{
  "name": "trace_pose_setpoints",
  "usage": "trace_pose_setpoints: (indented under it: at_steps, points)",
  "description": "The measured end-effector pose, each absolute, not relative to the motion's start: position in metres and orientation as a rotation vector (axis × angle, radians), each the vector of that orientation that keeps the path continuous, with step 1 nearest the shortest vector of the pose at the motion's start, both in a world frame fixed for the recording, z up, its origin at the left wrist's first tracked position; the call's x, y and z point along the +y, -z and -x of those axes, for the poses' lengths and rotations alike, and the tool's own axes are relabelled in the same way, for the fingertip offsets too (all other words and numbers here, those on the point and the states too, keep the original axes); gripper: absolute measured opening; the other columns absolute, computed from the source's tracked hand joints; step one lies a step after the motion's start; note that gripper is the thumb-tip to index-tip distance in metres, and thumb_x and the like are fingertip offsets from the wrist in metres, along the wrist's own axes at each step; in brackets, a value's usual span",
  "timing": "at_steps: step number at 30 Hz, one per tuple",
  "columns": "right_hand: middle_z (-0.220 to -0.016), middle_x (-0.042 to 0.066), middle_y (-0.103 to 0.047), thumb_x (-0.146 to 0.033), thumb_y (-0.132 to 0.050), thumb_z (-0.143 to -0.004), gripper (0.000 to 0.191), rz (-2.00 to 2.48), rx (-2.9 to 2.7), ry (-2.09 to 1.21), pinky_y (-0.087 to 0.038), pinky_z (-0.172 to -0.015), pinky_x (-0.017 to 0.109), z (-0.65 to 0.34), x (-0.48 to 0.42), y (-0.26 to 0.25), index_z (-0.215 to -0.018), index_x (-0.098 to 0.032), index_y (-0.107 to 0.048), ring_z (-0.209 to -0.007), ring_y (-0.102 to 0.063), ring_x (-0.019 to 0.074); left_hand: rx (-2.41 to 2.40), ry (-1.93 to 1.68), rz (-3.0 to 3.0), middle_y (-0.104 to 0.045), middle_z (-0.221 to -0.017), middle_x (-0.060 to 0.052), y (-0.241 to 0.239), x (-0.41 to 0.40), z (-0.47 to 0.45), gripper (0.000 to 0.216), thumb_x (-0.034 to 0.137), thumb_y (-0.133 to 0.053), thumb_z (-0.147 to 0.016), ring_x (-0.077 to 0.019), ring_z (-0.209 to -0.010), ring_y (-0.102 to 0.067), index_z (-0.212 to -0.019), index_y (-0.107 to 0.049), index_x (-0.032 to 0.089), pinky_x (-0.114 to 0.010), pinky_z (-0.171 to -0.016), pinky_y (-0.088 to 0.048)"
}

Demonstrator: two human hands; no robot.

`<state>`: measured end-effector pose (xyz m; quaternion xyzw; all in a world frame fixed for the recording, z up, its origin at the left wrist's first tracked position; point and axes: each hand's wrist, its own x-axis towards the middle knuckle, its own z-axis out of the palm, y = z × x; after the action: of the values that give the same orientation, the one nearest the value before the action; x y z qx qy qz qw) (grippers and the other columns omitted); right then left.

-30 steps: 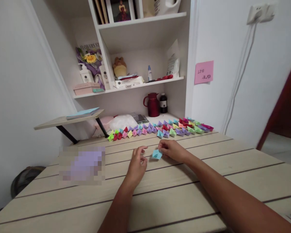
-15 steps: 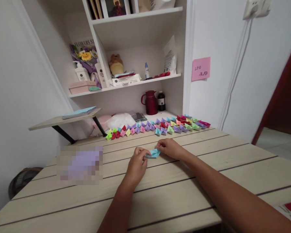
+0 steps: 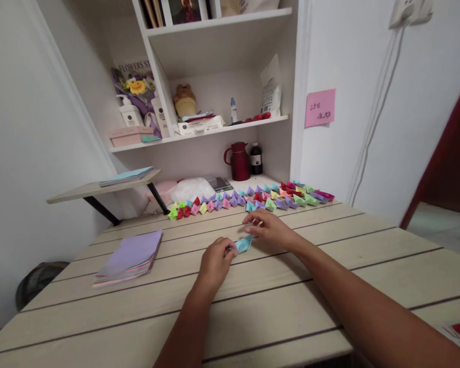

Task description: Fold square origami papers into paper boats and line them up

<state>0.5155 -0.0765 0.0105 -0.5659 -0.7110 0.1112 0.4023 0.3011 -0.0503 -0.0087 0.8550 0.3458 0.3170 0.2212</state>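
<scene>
At the slatted table [image 3: 260, 319], blue paper [image 3: 244, 244] seems pinched by left fingers [image 3: 227, 242].

I see 1 camera, head-worn, looking from the near side, forward and down across the desk [image 3: 260, 317] to the shelves [image 3: 218, 21]; close range, left hand [image 3: 215, 259] and right hand [image 3: 270, 228] mid-frame.

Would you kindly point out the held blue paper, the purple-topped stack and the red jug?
Held blue paper [image 3: 244, 245]: head view, uncovered middle.
Purple-topped stack [image 3: 133, 252]: head view, top sheet.
Red jug [image 3: 240, 163]: head view, body.
</scene>
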Motion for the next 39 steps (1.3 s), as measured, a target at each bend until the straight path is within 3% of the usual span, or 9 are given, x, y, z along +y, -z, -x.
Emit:
trace_pose_setpoints:
  at_steps: [6, 16, 22, 31, 39]
  points:
    - [-0.097, 0.004, -0.061, -0.025, -0.072, -0.074, 0.014, 1.284, -1.941, -0.322, -0.044, -0.089, 0.033, -0.508, -0.082, -0.012, -0.088, -0.023, -0.072, -0.097, -0.057, 0.0205, 0.959, -0.882, -2.351, -0.058, -0.074, 0.002, 0.01, -0.05, -0.301, 0.009, 0.012, -0.057, -0.075, -0.0131, -0.068, -0.052, -0.074, -0.061, 0.02, -0.023, -0.062, -0.036]
    - [-0.097, 0.005, -0.064, -0.018, -0.07, -0.074, 0.014, 1.301, -2.049, -0.297, -0.046, -0.086, 0.032, -0.502, -0.078, -0.004, -0.087, -0.023, -0.073, -0.094, -0.059, 0.0209, 0.947, -0.882, -2.394, -0.059, -0.074, 0.002, 0.012, -0.048, -0.301, 0.008, 0.014, -0.058, -0.077, -0.0135, -0.068, -0.053, -0.077, -0.063, 0.021, -0.023, -0.062, -0.037]
    - [-0.09, 0.005, -0.068, -0.015, -0.064, -0.077, 0.01, 1.345, -2.089, -0.231, -0.044, -0.083, 0.032, -0.492, -0.076, -0.002, -0.075, -0.021, -0.073, -0.091, -0.06, 0.0212, 0.971, -0.852, -2.473, -0.061, -0.076, 0.002, 0.012, -0.049, -0.302, 0.009, 0.014, -0.059, -0.078, -0.0144, -0.07, -0.054, -0.078, -0.063, 0.022, -0.023, -0.063, -0.038]
    - [-0.088, 0.006, -0.07, -0.013, -0.063, -0.075, 0.01, 1.403, -2.125, -0.152, -0.041, -0.083, 0.032, -0.487, -0.075, -0.004, -0.071, -0.021, -0.069, -0.091, -0.059, 0.0226, 1.063, -0.755, -2.713, -0.064, -0.086, -0.003, 0.007, -0.058, -0.302, 0.008, 0.016, -0.059, -0.085, -0.0208, -0.085, -0.057, -0.081, -0.06, 0.022, -0.033, -0.081, -0.036]
    - [-0.082, 0.005, -0.07, -0.012, -0.063, -0.073, 0.011, 1.417, -2.118, -0.162, -0.042, -0.082, 0.031, -0.485, -0.075, -0.004, -0.071, -0.021, -0.069, -0.086, -0.06, 0.0216, 1.095, -0.713, -2.84, -0.063, -0.086, -0.003, 0.008, -0.059, -0.304, 0.006, 0.018, -0.058, -0.086, -0.0216, -0.085, -0.058, -0.085, -0.061, 0.023, -0.034, -0.083, -0.037]
